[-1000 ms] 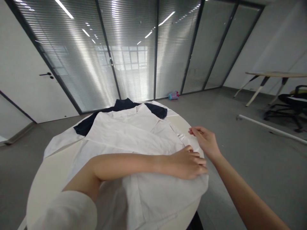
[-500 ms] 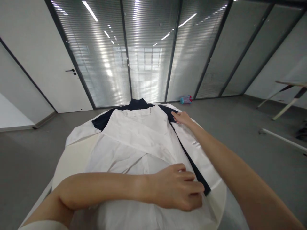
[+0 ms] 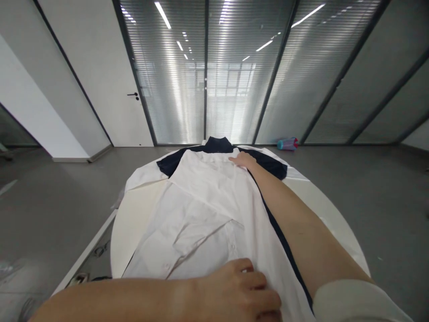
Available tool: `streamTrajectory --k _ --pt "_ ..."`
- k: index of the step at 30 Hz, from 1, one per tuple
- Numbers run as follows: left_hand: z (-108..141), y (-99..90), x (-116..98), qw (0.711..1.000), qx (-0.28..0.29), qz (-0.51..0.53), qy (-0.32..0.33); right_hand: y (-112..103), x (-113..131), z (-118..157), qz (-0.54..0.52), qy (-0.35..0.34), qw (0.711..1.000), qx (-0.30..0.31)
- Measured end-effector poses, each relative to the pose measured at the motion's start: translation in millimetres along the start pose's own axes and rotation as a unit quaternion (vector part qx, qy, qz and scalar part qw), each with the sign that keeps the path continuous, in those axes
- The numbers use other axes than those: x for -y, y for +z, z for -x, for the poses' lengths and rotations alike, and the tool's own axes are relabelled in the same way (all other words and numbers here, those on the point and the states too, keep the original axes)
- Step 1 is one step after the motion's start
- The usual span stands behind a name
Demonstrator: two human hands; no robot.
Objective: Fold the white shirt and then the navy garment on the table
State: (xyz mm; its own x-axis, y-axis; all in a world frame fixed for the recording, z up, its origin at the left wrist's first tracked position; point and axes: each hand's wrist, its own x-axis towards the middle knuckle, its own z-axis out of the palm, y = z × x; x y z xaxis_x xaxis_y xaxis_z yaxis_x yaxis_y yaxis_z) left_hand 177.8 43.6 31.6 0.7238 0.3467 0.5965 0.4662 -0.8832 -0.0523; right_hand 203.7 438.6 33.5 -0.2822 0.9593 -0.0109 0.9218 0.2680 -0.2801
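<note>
A white button shirt [image 3: 201, 188] lies spread on a round table [image 3: 335, 210], over a dark navy short-sleeved garment [image 3: 273, 166]. The dark collar and both dark sleeves stick out beyond the shirt at the far end. My left hand [image 3: 246, 290] is at the near right part of the shirt, its fingers curled down onto the cloth; the lower fingers are cut off by the frame. At the far end, my right hand [image 3: 244, 159] has its fingers closed on the shirt's upper right corner, and its forearm crosses the dark edge.
More white cloth [image 3: 144, 176] extends under the dark sleeves at the far table edge. A blue and red striped item [image 3: 287, 144] lies on the floor by the glass partition [image 3: 231, 89]. A white door [image 3: 127, 120] stands at the left, and a white bar [image 3: 90, 250] runs beside the table.
My right hand has moved inward from the dark right sleeve to the shirt's upper corner. The white cloth covering that sleeve has shifted inward, exposing more of it. The view has swung left.
</note>
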Motion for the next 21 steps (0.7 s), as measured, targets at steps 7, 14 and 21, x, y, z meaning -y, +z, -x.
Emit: streamTrajectory --k 7,14,21 --pt "20 -12.1 -2 0.999 0.005 -0.004 -0.032 13 30 1 0.045 0.000 0.999 -0.020" --pt "28 -39.4 -12 0.990 0.002 0.090 -0.110 5 29 -4 0.052 -0.073 0.996 -0.001" --pt "58 13.8 -15 0.991 0.065 0.063 -0.098 33 26 0 0.077 -0.093 0.993 0.010"
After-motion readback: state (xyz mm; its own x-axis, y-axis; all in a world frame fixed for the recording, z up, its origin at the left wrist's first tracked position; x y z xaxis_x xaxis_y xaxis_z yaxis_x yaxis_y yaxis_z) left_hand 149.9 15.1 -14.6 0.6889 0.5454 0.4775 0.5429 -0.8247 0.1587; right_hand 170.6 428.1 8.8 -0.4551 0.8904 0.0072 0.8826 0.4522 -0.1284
